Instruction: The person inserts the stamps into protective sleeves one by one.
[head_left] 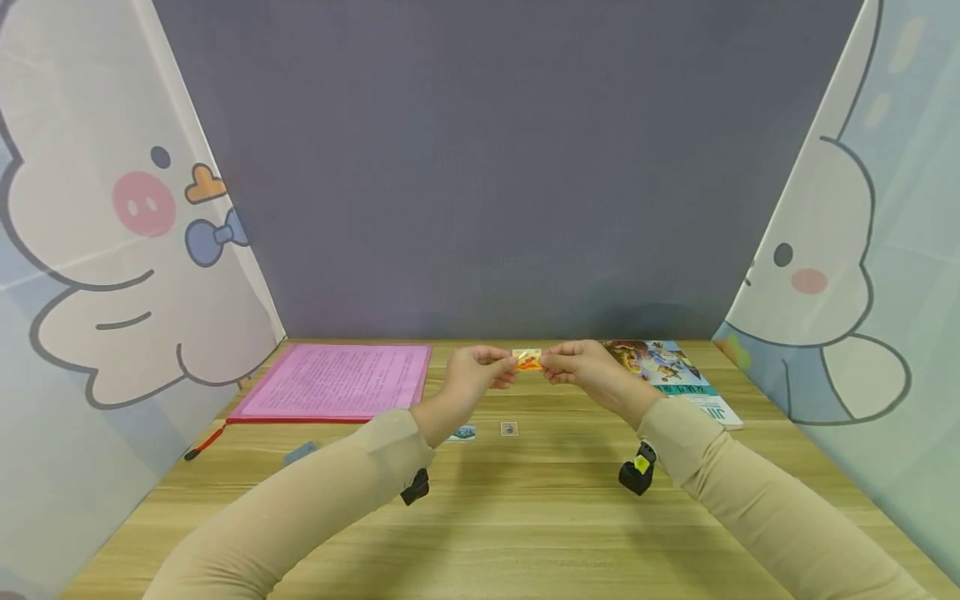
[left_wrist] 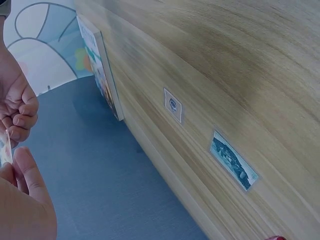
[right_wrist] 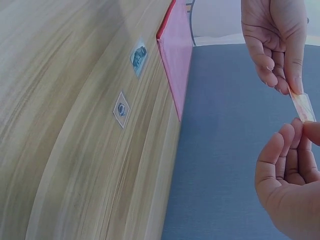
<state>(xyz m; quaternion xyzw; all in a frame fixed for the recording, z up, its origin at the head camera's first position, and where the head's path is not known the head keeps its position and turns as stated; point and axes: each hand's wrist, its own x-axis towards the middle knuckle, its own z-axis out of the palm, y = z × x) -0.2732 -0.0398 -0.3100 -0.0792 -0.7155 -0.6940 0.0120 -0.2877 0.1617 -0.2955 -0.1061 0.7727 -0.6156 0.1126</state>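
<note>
Above the table, my left hand and right hand each pinch one side of a small orange and yellow stamp between thumb and fingers. It shows edge-on in the right wrist view, where the stamp seems to have a shiny clear cover. On the table below lie a teal stamp with a dark picture and a smaller pale stamp with a round blue mark. In the head view my left forearm partly hides the teal stamp.
A pink text sheet in a red-edged pouch lies at the left, with a red and black pull by its corner. Nearer is a small blue-grey flat piece. An illustrated book lies at the right. A grey panel stands behind.
</note>
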